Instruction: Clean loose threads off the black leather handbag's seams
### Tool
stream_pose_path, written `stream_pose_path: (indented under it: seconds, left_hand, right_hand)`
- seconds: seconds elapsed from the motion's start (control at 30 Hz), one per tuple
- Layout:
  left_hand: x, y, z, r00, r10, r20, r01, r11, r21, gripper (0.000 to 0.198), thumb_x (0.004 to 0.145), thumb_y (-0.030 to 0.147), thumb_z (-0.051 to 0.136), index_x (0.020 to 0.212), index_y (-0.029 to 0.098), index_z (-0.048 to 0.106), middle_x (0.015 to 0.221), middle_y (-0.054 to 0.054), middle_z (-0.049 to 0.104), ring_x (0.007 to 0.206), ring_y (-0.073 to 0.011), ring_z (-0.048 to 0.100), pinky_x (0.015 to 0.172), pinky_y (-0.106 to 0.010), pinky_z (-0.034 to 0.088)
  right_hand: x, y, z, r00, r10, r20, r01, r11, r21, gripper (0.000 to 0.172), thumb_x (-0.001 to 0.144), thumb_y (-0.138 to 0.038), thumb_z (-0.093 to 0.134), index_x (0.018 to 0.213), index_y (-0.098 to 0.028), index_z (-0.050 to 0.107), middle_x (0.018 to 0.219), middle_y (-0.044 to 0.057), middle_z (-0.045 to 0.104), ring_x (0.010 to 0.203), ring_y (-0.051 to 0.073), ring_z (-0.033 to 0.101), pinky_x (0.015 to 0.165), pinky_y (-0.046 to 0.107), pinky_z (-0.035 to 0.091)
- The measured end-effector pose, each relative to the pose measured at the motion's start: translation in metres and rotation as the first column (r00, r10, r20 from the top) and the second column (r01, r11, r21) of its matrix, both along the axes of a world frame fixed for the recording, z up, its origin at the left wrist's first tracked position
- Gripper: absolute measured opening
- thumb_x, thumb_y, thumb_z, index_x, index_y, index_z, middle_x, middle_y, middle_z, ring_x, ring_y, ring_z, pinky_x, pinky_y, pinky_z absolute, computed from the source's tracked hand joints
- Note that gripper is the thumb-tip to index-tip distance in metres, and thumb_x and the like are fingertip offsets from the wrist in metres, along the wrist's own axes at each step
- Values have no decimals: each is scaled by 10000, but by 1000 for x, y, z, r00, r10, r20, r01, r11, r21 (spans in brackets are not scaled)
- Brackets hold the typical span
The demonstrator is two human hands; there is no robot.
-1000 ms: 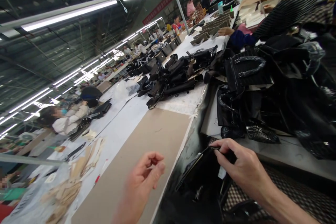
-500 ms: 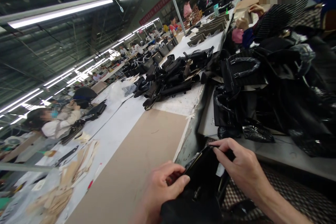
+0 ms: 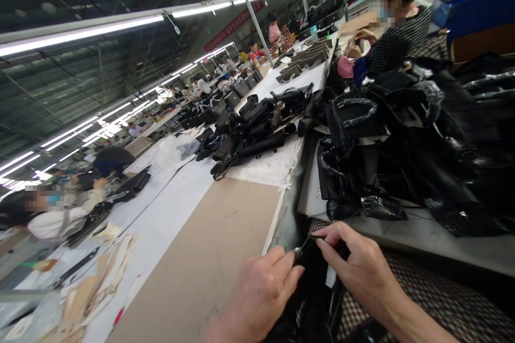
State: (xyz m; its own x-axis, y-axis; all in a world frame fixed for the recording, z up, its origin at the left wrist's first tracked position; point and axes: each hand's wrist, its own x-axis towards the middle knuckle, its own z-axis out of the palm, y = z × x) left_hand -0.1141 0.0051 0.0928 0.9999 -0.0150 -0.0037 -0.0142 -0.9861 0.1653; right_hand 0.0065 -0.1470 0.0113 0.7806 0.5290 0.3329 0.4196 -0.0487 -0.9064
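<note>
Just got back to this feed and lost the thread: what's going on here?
A person's left hand and right hand both pinch the edge of a black bag. A white tag shows beside the right hand. To the left, a tan board lies on a white table. Heaped black bags lie farther along it.

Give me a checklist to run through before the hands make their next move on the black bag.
1. Right hand pinching the black bag at its edge: ok.
2. Left hand up at the same edge: ok.
3. Left hand's grip closed: cannot tell; the back of the hand hides it.
4. White tag visible: ok, below the right hand's thumb.
5. Bag's inside visible to the bottom: not ok, too dark.
6. Red pen apart from both hands: ok.
</note>
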Motion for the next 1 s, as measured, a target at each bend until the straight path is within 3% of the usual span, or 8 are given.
stream_pose_path:
  seconds: [0.13, 0.37, 0.5, 0.67, 0.83, 1.0]
  left_hand:
    - [16, -5, 0, 998, -60, -6, 60, 997, 45, 210, 1016, 237, 452, 1079, 185, 646, 852, -22, 657, 655, -164, 625, 562, -273, 445]
    - [29, -10, -7, 990, -122, 65, 117, 990, 75, 256, 1019, 200, 407, 914, 176, 639, 789, -24, 620, 598, -158, 575, 525, -293, 380]
    - [31, -14, -12, 992, -50, 114, 54, 998, -31, 296, 965, 144, 459, 691, 176, 566, 674, 0, 563, 548, -119, 518, 526, -272, 342]
    - [40, -18, -8, 997, 43, 61, -33, 987, -158, 322, 963, 148, 492, 649, 165, 563, 652, 3, 570, 577, -104, 528, 555, -234, 351]
    - [43, -16, 9, 993, -22, -112, 26, 999, 32, 342, 1009, 294, 482, 740, 160, 646, 693, -23, 640, 618, -154, 589, 552, -257, 342]
    - [7, -10, 10, 972, 38, -231, 0, 987, 162, 357, 970, 298, 515, 662, 175, 647, 631, -28, 639, 546, -156, 568, 497, -274, 259]
  right_hand:
    - [-4, -3, 0, 999, 0, 34, -1, 1000, 15, 196, 910, -174, 537, 733, -244, 489, 886, 24, 741, 779, 188, 707, 716, 303, 535]
    - [-7, -10, 1, 999, 12, 44, -15, 998, 68, 193, 912, -156, 533, 740, -237, 506, 876, 16, 736, 778, 170, 706, 713, 281, 539]
    - [-5, -12, 0, 999, 29, 28, -31, 995, 91, 189, 907, -144, 542, 746, -237, 506, 882, 7, 737, 777, 163, 699, 712, 272, 526]
    - [3, -15, 2, 998, 60, -24, -59, 997, 57, 185, 908, -171, 547, 737, -237, 522, 890, 14, 740, 805, 180, 702, 737, 291, 525]
    - [7, -15, 7, 998, 61, -35, -61, 998, 9, 159, 894, -213, 561, 739, -245, 542, 891, 33, 754, 806, 215, 713, 721, 318, 533]
    - [8, -17, 6, 996, 17, -85, -19, 999, -26, 173, 898, -281, 561, 730, -251, 541, 908, 36, 760, 816, 235, 718, 728, 342, 535]
